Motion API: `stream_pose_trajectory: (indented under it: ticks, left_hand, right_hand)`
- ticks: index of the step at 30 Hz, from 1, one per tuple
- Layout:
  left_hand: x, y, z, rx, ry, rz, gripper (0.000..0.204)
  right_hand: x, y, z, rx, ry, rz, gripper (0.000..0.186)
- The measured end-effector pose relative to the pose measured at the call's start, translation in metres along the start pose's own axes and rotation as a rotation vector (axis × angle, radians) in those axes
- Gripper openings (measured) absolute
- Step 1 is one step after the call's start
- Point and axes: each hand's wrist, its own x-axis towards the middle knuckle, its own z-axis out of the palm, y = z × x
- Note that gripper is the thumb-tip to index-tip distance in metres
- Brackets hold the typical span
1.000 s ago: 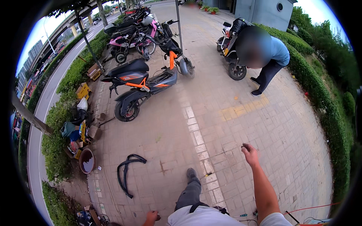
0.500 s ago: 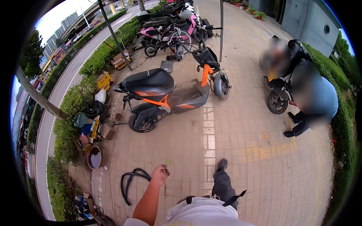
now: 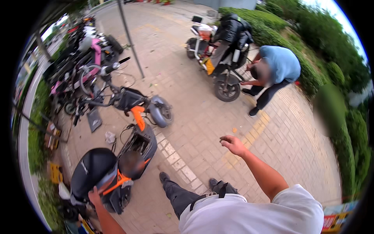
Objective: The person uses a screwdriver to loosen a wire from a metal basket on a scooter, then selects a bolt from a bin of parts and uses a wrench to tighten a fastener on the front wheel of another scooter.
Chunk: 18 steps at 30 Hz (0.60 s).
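Observation:
My left hand (image 3: 94,197) is at the rear of the black-and-orange scooter (image 3: 138,116), touching the edge of its black seat (image 3: 86,171); whether its fingers grip is unclear. My right hand (image 3: 231,145) is held out over the paving, fingers loosely bent and apart, with nothing visible in it. The scooter stands close beside me on the left, front wheel turned to the upper right. A dark patch of blurred image covers part of its body.
A bent-over person (image 3: 281,66) in a blue shirt works at the front wheel of another scooter (image 3: 227,87). Parked scooters and bicycles (image 3: 89,58) crowd the upper left near a pole (image 3: 130,43). A hedge (image 3: 343,148) borders the right; cartons (image 3: 55,171) lie at the left.
I have stepped closer to the orange scooter and turned. My left hand has moved onto its rear seat area, and my right hand is back in view, raised.

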Motion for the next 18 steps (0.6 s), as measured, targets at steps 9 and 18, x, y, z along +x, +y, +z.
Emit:
stream_pose_trajectory:
  ticks: [9, 18]
  left_hand:
    - [0.217, -0.066, 0.063, 0.808, -0.266, -0.066, 0.063]
    - [0.225, 0.020, 0.037, 0.927, -0.498, -0.214, 0.058]
  right_hand:
    - [-0.251, 0.152, 0.082, -0.545, -0.217, 1.147, 0.040]
    - [-0.182, 0.075, 0.125, -0.060, 0.152, 1.093, 0.038]
